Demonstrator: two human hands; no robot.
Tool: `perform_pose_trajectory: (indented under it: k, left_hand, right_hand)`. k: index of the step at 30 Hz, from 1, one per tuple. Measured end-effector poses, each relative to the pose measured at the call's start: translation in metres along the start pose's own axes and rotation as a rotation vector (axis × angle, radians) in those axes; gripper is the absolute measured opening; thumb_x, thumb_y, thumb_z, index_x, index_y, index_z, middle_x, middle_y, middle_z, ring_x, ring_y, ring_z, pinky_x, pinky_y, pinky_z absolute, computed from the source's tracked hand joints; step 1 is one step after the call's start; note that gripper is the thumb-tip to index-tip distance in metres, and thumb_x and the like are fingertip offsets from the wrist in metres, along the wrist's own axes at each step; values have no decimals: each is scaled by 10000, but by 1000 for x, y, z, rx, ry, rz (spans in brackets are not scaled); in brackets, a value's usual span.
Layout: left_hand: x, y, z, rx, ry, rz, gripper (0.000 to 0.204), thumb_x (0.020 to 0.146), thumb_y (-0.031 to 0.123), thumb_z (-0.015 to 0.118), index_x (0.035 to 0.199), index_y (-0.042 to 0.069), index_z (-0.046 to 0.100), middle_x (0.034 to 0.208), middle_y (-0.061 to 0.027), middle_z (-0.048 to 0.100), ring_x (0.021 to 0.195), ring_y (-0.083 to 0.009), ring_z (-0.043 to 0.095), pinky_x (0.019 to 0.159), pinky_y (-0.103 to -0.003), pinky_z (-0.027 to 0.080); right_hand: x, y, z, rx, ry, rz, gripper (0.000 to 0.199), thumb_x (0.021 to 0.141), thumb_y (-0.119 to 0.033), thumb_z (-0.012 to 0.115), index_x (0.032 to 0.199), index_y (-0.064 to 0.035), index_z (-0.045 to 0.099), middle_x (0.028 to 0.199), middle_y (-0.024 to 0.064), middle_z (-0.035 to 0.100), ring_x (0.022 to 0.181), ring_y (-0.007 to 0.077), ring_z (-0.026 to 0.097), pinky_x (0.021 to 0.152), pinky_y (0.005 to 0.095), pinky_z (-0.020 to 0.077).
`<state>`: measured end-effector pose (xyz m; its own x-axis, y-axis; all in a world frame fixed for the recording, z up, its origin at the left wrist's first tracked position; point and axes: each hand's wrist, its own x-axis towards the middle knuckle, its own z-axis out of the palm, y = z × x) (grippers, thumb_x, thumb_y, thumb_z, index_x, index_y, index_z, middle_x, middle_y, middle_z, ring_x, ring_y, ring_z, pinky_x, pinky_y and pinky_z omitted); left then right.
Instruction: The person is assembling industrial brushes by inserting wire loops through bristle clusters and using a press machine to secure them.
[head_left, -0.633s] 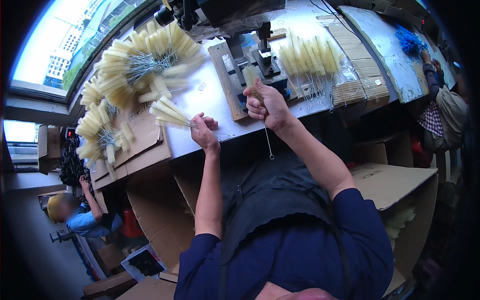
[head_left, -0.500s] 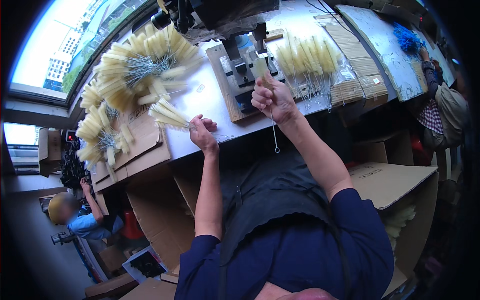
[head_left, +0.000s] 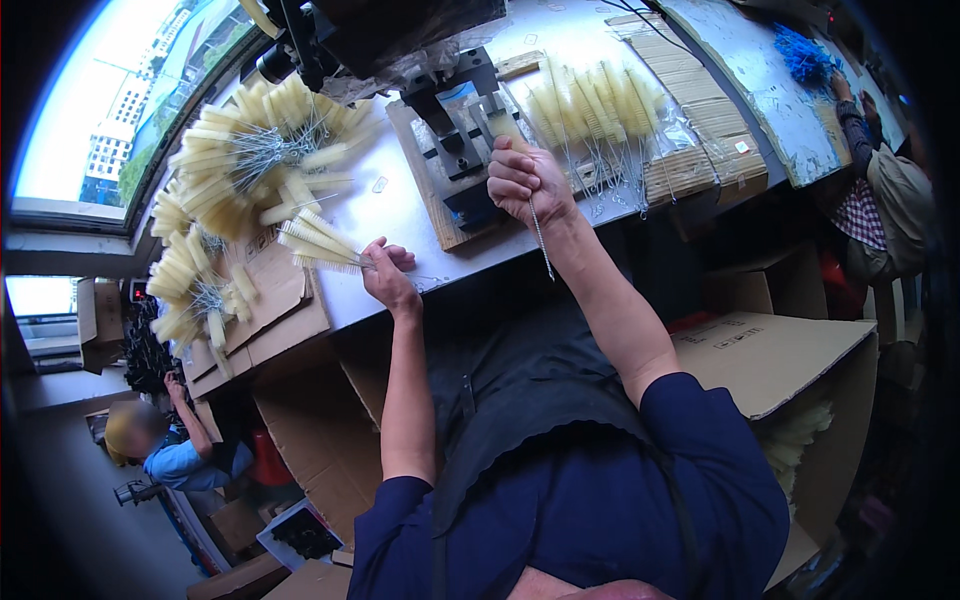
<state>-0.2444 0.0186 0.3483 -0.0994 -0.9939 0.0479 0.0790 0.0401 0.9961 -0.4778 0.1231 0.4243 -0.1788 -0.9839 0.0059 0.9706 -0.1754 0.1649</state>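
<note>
Overhead, all of it seen looking down:
Tabletop: a long white tabletop runs from the window at the left to the far right, its front edge just ahead of the person's body.
Left hand: the left hand rests at the front edge, its grip closed around the wire ends of a small bunch of yellow brushes that fan out to the left over the surface.
Right hand: the right hand is lifted a little above the tabletop, its grip clamped on a single brush; the twisted wire stem hangs down below the fist and a bit of pale bristle shows above it.
Machine: a dark metal press stands on a wooden board just behind and left of the right hand.
Finished pile: a big heap of yellow brushes lies at the left, wire ends gathered to the middle.
Second pile: more brushes spill over flat cardboard at the left end.
Supply: a row of brushes lies to the right of the press, by a stack of cardboard strips.
Below: open cardboard boxes stand under and beside the tabletop.
Room: a window shows daylight and buildings; another person crouches low left, and another works at the far right.
</note>
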Motion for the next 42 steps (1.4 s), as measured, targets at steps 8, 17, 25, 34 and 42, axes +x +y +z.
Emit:
perform_pose_trajectory:
  k: [8, 17, 25, 34, 42]
  left_hand:
    - [1, -1, 1, 1, 15, -3, 311, 1057, 281, 417, 1094, -1, 543, 757, -59, 587, 612, -142, 579, 569, -260, 492]
    - [2, -1, 2, 5, 13, 0, 315, 1054, 287, 422, 1095, -4, 537, 746, -58, 584, 609, -144, 578, 569, -260, 491]
    - [1, -4, 1, -16, 4, 0, 341, 1061, 300, 410, 1137, -5, 543, 744, -45, 588, 586, -128, 568, 539, -256, 484]
    - [1, 3, 1, 55, -35, 64, 492, 1063, 342, 437, 1375, -37, 468, 655, 17, 456, 573, -58, 431, 531, -209, 369]
    - [-55, 47, 14, -162, -212, -120, 413, 1070, 356, 409, 1175, -2, 584, 579, 33, 417, 475, -63, 390, 448, -210, 362]
  right_hand:
    - [-3, -12, 10, -68, 150, 84, 272, 1070, -198, 338, 930, -43, 512, 557, -54, 363, 390, 50, 288, 366, 217, 258]
    - [-4, -11, 9, -59, 145, 82, 243, 1055, -144, 328, 938, -44, 516, 561, -53, 378, 392, 43, 296, 366, 212, 262]
    - [-11, -16, 4, -156, 86, 113, 280, 1073, -242, 324, 930, -78, 499, 565, -53, 377, 406, 55, 303, 375, 213, 263]
    - [-13, -90, 29, -1558, 471, -296, 490, 1028, -446, 470, 1185, 11, 549, 786, 64, 629, 558, 100, 555, 467, 229, 434]
    - [-32, -22, 36, -1845, 317, -730, 383, 1003, -253, 581, 1253, 36, 561, 1027, 95, 682, 857, 128, 642, 744, 252, 532]
